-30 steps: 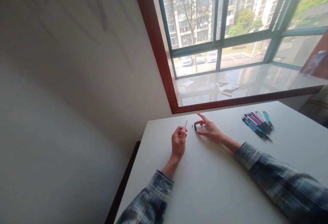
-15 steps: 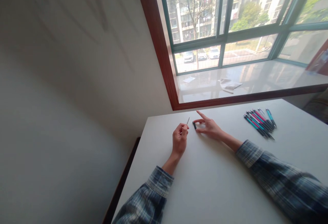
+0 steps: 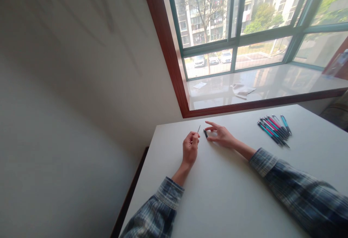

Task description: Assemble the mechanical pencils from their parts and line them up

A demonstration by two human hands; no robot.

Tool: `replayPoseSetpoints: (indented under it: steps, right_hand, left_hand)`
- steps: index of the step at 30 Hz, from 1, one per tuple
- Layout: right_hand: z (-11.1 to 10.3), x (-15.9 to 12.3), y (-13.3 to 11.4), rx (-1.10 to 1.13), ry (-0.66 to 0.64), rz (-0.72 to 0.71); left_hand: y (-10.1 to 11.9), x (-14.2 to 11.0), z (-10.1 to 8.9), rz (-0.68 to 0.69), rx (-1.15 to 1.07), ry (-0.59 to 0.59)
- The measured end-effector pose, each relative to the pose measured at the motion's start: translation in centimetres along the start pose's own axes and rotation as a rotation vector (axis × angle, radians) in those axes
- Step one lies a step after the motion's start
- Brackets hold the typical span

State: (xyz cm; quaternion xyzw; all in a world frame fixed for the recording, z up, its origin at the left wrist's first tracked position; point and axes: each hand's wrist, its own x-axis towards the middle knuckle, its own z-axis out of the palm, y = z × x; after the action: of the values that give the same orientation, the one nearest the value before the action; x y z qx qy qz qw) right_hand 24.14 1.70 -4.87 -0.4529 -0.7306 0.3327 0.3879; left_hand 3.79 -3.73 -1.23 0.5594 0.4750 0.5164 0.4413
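Observation:
My left hand [image 3: 190, 147] is closed around a thin, pale rod [image 3: 199, 128] that looks like a pen refill. Its upper end sticks out above the fingers, and the rest is hidden in the hand. Just to the right, my right hand [image 3: 220, 136] holds a short black pen barrel piece [image 3: 205, 133] between thumb and fingertips, low over the table, while the index finger stretches out to the left. A small gap separates the rod from the black piece.
On the right of the white table [image 3: 228, 194] lies a row of several click pens [image 3: 274, 131] in teal, pink and black. Behind the table edge, a window sill [image 3: 214, 96] carries a crumpled cloth [image 3: 243, 90] and a scrap of paper [image 3: 200, 85].
The black piece has tilted and shifted slightly left, nearer the rod. A tiny grey bit that lay beside it a second ago no longer shows. My right index finger has lowered a little.

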Motion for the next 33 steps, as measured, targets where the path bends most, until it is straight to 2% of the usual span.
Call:
replayPoseSetpoints:
  steps: [8,13,15,19,22,24,30,33]
  right_hand:
    - [-0.1,0.1,-0.3,0.024,0.024,0.016]
    - [-1.1,0.7,-2.3,0.060,0.240,-0.017]
    - [-1.3,0.9,-3.5,0.165,0.193,-0.033]
    - [-0.9,0.7,-5.2,0.391,-0.015,-0.036]
    - [-0.2,0.5,-5.6,0.469,-0.030,-0.028]
    - [-0.1,0.6,-5.5,0.492,0.001,-0.002]
    - [-1.1,1.2,-5.0,0.654,0.229,0.151]
    - [-1.1,1.3,-4.8,0.625,0.232,0.167]
  left_hand:
    - [0.1,0.0,0.0,-0.006,-0.015,-0.001]
    - [0.2,-0.1,0.0,-0.009,-0.010,0.004]
    - [0.2,-0.2,0.0,-0.012,-0.002,-0.005]
    - [0.4,-0.3,0.0,0.012,0.040,-0.036]
    - [0.5,-0.4,0.0,0.054,0.081,-0.054]
    - [0.7,-0.4,0.0,0.073,0.106,-0.065]
    - [0.5,-0.3,-0.1,0.055,0.112,-0.031]
    - [0.4,-0.1,-0.2,0.031,0.088,-0.006]
